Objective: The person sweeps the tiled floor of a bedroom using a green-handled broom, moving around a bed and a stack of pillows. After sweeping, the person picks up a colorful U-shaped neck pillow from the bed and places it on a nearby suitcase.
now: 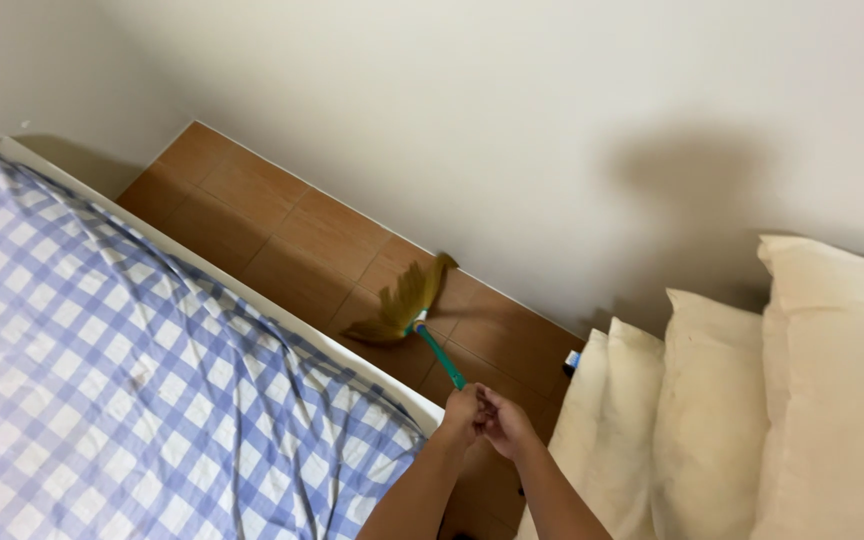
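Both of your hands are closed around the near end of the soft grass broom with a green plastic handle (422,320); your left hand (460,414) and your right hand (505,424) sit touching each other, fingers wrapped tight on the handle, so little of the grip itself shows between them. The broom reaches away from you into the narrow strip of brown tiled floor (252,210) between the bed and the off-white wall (512,120); its tan bristle head lies on the tiles about midway along that strip, blurred, near the white bed edge (252,290). The tiles beyond the head, toward the far corner, look bare of visible dust, though fine dirt would be too small to tell; I judge the sweeping is in progress, with the stretch of floor nearest you, beside the stacked cream pillows (752,400), yet to be covered. The blue-and-white checked bedsheet (102,380) lies rumpled on the mattress.
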